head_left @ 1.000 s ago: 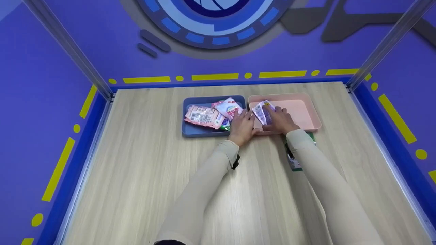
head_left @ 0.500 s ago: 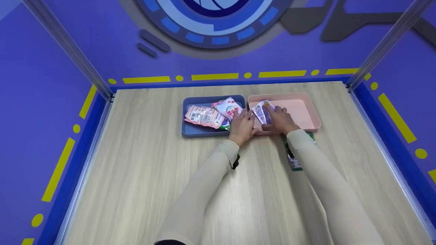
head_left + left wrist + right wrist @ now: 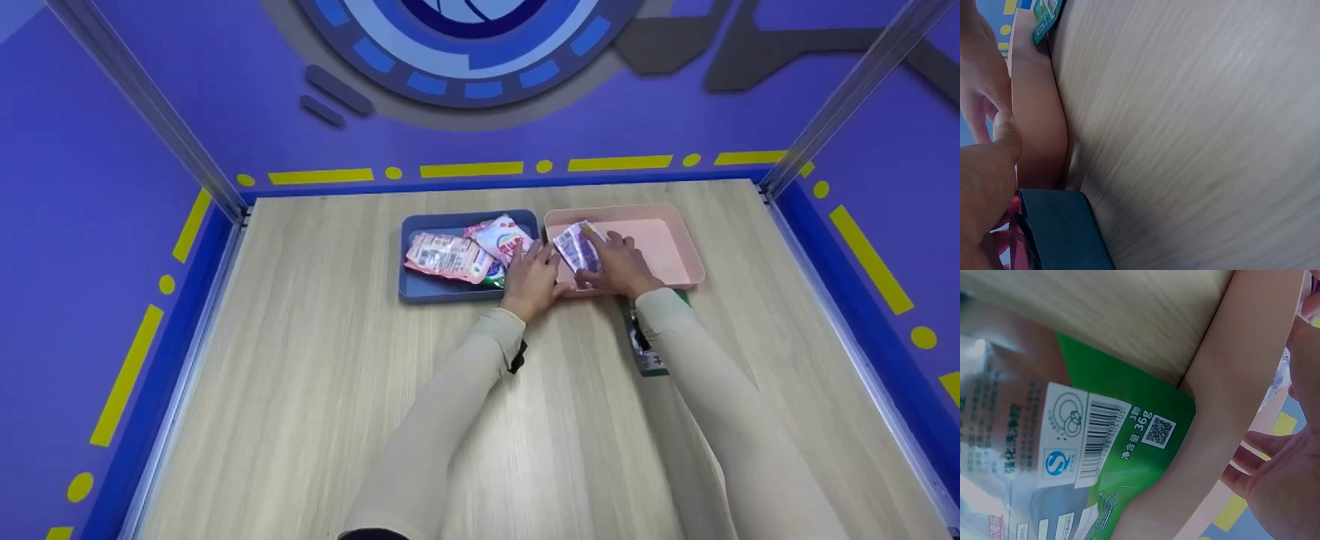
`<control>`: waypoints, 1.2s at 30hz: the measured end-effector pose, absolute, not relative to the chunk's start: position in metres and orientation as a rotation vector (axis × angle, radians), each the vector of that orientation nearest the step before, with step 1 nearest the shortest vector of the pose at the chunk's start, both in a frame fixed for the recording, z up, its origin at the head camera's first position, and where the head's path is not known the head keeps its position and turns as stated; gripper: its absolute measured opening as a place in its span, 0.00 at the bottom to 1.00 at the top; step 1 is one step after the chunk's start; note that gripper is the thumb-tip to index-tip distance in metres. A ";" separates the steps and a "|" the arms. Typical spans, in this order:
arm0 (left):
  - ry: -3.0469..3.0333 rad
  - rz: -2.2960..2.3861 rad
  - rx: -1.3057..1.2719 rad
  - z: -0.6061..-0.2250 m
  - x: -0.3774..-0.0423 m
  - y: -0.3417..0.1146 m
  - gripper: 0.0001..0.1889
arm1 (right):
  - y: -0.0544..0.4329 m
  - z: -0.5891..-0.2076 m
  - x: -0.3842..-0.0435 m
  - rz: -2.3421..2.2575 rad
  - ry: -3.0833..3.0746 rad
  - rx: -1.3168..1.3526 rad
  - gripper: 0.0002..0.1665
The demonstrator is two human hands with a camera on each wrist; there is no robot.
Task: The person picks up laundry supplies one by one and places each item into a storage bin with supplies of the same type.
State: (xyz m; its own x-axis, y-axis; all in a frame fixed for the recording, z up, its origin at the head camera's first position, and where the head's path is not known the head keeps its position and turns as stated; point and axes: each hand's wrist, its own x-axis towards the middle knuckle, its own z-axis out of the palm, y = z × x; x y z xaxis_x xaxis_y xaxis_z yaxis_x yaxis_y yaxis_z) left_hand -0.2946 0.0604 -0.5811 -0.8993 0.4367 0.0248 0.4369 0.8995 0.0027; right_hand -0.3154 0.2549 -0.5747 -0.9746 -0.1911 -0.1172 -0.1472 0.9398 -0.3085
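A small purple-and-white packet [image 3: 574, 247] lies at the left end of the pink tray [image 3: 667, 251]. Over it is my right hand [image 3: 622, 270], index finger on its upper part and thumb near its lower end. My left hand [image 3: 532, 285] spreads over the right end of the blue tray [image 3: 442, 296], its fingertips at a white-and-pink packet [image 3: 501, 234]. In the left wrist view my left thumb [image 3: 1006, 132] lies at the pink tray's rim. A pink packet [image 3: 446, 256] and a green-edged packet [image 3: 495, 275] are also in the blue tray.
A green-edged pouch [image 3: 1151, 419] with a barcode label leans against the pink tray's front wall, partly under my right forearm in the head view. The two trays stand side by side near the back of the wooden table [image 3: 322, 352]. Blue panels [image 3: 480, 142] enclose it.
The purple-and-white packet lies slightly flatter under my right fingers, its fold less marked. My left hand and the trays have hardly moved.
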 end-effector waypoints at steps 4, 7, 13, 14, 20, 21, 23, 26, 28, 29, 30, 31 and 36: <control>-3.041 -0.021 -0.698 -0.581 -0.294 0.061 0.37 | 0.256 -0.574 -0.313 -0.480 2.966 -0.263 0.53; -3.035 -0.007 -0.695 -0.581 -0.295 0.061 0.37 | 0.257 -0.573 -0.310 -0.492 2.979 -0.271 0.52; -3.018 0.020 -0.694 -0.583 -0.295 0.061 0.36 | 0.260 -0.574 -0.305 -0.515 3.051 -0.319 0.50; -3.020 0.021 -0.694 -0.583 -0.296 0.061 0.36 | 0.260 -0.574 -0.304 -0.513 3.062 -0.321 0.49; -3.030 -0.012 -0.692 -0.582 -0.295 0.060 0.37 | 0.262 -0.573 -0.299 -0.503 3.110 -0.346 0.48; -3.030 -0.017 -0.693 -0.582 -0.295 0.060 0.38 | 0.263 -0.573 -0.297 -0.503 3.115 -0.348 0.48; -3.025 -0.023 -0.694 -0.582 -0.295 0.061 0.38 | 0.264 -0.572 -0.294 -0.504 3.118 -0.347 0.47; -3.022 -0.020 -0.693 -0.582 -0.295 0.061 0.38 | 0.266 -0.571 -0.289 -0.508 3.114 -0.327 0.48; -3.023 -0.014 -0.695 -0.582 -0.294 0.060 0.38 | 0.268 -0.571 -0.286 -0.517 3.112 -0.326 0.48; -3.023 -0.012 -0.695 -0.582 -0.294 0.060 0.38 | 0.269 -0.570 -0.284 -0.523 3.111 -0.327 0.49; -3.024 -0.010 -0.698 -0.582 -0.294 0.060 0.39 | 0.270 -0.570 -0.283 -0.526 3.112 -0.326 0.49; -3.027 -0.004 -0.700 -0.582 -0.294 0.060 0.39 | 0.271 -0.570 -0.281 -0.529 3.119 -0.333 0.49; -3.023 0.013 -0.703 -0.581 -0.294 0.060 0.39 | 0.276 -0.571 -0.276 -0.526 3.155 -0.368 0.48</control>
State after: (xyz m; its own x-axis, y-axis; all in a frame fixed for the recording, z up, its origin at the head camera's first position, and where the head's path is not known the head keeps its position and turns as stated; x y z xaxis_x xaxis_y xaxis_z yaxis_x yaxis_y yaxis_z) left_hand -0.2938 0.0601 -0.5814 -0.8968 0.4411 0.0355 0.4408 0.8975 -0.0168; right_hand -0.2756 0.2756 -0.5708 -0.9708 -0.2112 0.1139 -0.2367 0.9206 -0.3104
